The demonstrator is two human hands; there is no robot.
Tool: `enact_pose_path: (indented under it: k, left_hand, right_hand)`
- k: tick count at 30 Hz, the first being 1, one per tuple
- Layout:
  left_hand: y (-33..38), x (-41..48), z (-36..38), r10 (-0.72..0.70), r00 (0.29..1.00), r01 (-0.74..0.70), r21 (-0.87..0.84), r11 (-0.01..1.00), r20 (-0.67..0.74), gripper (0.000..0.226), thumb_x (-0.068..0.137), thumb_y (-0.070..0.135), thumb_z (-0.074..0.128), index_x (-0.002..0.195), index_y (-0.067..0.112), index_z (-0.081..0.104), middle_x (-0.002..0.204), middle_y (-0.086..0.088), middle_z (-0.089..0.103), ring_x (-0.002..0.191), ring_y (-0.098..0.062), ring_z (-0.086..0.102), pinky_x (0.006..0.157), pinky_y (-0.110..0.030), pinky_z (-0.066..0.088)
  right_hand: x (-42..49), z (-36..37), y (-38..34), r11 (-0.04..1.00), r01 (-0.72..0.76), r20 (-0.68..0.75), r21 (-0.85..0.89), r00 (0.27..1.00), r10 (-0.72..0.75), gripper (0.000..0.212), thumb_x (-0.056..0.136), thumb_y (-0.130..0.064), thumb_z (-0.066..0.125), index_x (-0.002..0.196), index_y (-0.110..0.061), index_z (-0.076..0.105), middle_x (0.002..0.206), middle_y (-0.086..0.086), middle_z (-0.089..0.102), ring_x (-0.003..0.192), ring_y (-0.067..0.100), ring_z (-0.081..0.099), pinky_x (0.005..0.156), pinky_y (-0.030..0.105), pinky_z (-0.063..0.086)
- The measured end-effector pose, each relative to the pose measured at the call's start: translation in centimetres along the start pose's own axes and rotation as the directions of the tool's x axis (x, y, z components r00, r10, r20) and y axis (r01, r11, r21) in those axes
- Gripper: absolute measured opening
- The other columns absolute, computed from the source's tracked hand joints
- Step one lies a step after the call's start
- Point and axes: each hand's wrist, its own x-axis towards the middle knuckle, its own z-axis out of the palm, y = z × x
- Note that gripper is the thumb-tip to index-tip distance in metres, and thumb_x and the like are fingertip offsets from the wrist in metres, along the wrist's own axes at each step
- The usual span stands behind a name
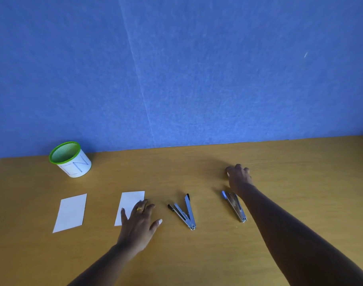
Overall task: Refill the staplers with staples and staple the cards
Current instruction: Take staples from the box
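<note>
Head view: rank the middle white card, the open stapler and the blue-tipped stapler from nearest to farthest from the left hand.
1. The middle white card: under the left hand, whose fingers rest on it.
2. The open stapler: just right of that hand, not touched.
3. The blue-tipped stapler: farthest right.

A blue, felt-like fabric wall (197, 69) fills the upper half of the view, with a pale crease (139, 79) running down it at a slant. Below it lies a warm yellow-brown wooden surface (300, 172), evenly lit and meeting the wall's lower edge.
</note>
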Motion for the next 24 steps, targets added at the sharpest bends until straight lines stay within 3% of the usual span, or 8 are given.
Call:
enact_pose_path:
  k: [8,11,13,16,19,22,24]
  left_hand:
    - [0.8,-1.3,-0.3,-0.167,0.985,0.15,-0.244,0.958,-0.049,0.045,0.097,0.043,0.037,0.137,0.023,0.036,0.149,0.006,0.03,0.138,-0.01,0.031,0.115,-0.048,0.003]
    - [1.0,-1.5,-0.6,-0.244,0.969,0.207,-0.414,0.886,-0.039,0.041,0.096,0.039,0.042,0.132,0.02,0.045,0.143,0.004,0.04,0.132,-0.012,0.04,0.115,-0.046,0.002]
    - [1.1,-1.7,-0.8,-0.258,0.966,0.208,-0.517,0.83,-0.026,0.038,0.095,0.035,0.046,0.129,0.017,0.05,0.14,0.001,0.044,0.13,-0.016,0.042,0.116,-0.044,0.01]
    - [1.7,-2.4,-1.7,-0.255,0.967,0.174,-0.773,0.61,0.017,0.036,0.093,0.025,0.053,0.127,0.011,0.052,0.132,-0.005,0.051,0.12,-0.022,0.048,0.1,-0.032,0.036]
    - [2.4,-3.4,-3.0,-0.253,0.96,0.191,-0.938,0.289,0.118,0.031,0.093,0.016,0.054,0.122,0.005,0.054,0.109,-0.006,0.059,0.091,-0.02,0.059,0.071,-0.025,0.042]
    - [2.4,-4.6,-3.7,-0.155,0.961,0.234,-0.972,0.018,0.228,0.016,0.094,0.016,0.052,0.106,0.008,0.057,0.095,-0.009,0.065,0.079,-0.017,0.064,0.073,-0.022,0.045]
    - [2.2,-5.2,-3.7,-0.101,0.964,0.241,-0.969,-0.057,0.246,0.011,0.093,0.019,0.055,0.1,0.011,0.06,0.09,-0.008,0.068,0.081,-0.02,0.066,0.076,-0.027,0.052]
  right_hand:
    - [-3.7,0.0,-2.6,0.981,0.161,-0.088,0.111,0.984,-0.152,0.05,0.088,0.004,0.046,0.134,-0.016,0.044,0.136,0.011,0.041,0.122,0.03,0.039,0.098,0.04,0.044]
    - [-6.2,0.0,-4.3,0.947,0.246,-0.119,0.208,0.967,-0.225,0.057,0.085,0.002,0.056,0.138,-0.012,0.038,0.137,0.012,0.042,0.121,0.027,0.045,0.099,0.034,0.045]
    - [-8.1,-0.1,-5.5,0.917,0.287,-0.12,0.278,0.957,-0.263,0.06,0.082,-0.001,0.062,0.136,-0.011,0.038,0.134,0.011,0.044,0.116,0.025,0.049,0.093,0.031,0.046]
    - [-11.2,-0.2,-7.0,0.862,0.31,-0.114,0.401,0.951,-0.288,0.062,0.079,-0.003,0.067,0.133,-0.013,0.039,0.13,0.007,0.046,0.111,0.02,0.053,0.087,0.026,0.047]
    - [-14.1,0.4,-8.2,0.796,0.374,-0.119,0.477,0.924,-0.363,0.062,0.077,-0.004,0.068,0.132,-0.011,0.04,0.13,0.006,0.046,0.114,0.017,0.05,0.086,0.018,0.039]
    - [-16.4,1.4,-9.1,0.749,0.445,-0.128,0.492,0.887,-0.443,0.063,0.075,-0.002,0.066,0.132,-0.011,0.039,0.128,0.006,0.047,0.113,0.017,0.05,0.089,0.017,0.04]
    - [-17.4,2.1,-9.5,0.724,0.468,-0.138,0.507,0.873,-0.467,0.064,0.073,-0.002,0.067,0.131,-0.009,0.04,0.127,0.004,0.047,0.115,0.016,0.049,0.09,0.014,0.038]
